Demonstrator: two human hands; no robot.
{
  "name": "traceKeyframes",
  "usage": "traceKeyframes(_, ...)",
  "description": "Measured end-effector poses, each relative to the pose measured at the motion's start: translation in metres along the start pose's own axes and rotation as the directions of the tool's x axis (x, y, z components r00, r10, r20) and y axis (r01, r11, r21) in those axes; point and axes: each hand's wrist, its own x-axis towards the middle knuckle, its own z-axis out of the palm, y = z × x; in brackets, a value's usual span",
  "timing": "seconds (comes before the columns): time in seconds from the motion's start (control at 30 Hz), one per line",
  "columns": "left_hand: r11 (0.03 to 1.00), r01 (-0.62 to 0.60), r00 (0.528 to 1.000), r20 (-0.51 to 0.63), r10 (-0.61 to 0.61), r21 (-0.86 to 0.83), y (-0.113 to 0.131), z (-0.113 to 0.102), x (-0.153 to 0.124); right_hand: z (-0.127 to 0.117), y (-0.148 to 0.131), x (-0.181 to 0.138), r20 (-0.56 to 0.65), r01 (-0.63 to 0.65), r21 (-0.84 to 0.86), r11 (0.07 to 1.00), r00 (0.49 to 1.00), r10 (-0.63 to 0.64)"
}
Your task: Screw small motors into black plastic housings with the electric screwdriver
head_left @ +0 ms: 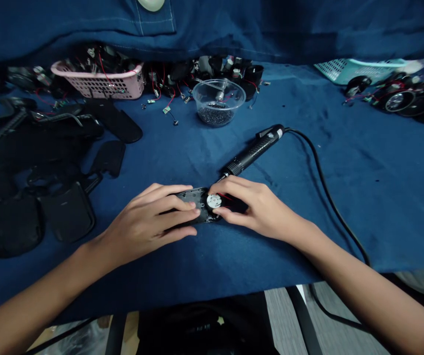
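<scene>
A black plastic housing (193, 203) lies on the blue cloth under both hands, with a round white part (213, 200) set in it and a red wire (226, 197) running from that part. My left hand (148, 222) is shut over the housing's left end, its fingers across the top. My right hand (249, 204) pinches the housing's other end, next to the white part, and hides much of that end. Just beyond my right fingertips lies the tip of a black electric screwdriver (258, 150), which neither hand touches.
A black cable (330, 197) runs from the screwdriver over the table edge. Behind it stand a clear bowl of small black pieces (217, 101) and a pink basket (98, 81). Black shells (67, 212) are heaped at left; a teal basket (360, 70) and round black parts (400, 101) lie far right.
</scene>
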Motion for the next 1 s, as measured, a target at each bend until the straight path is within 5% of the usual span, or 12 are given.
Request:
traceKeyframes(0.8,0.996,0.062,0.992,0.107,-0.068,0.062,0.0044,-0.0031,0.0018,0.0010,-0.0008,-0.0011,-0.012,-0.013,-0.014,1.000,1.000,0.013)
traceKeyframes(1.0,0.997,-0.004,0.997,0.071,-0.001,0.079,0.0021,-0.0033,0.0013,0.0009,-0.0015,-0.0009,-0.006,-0.029,0.022,0.999,1.000,0.029)
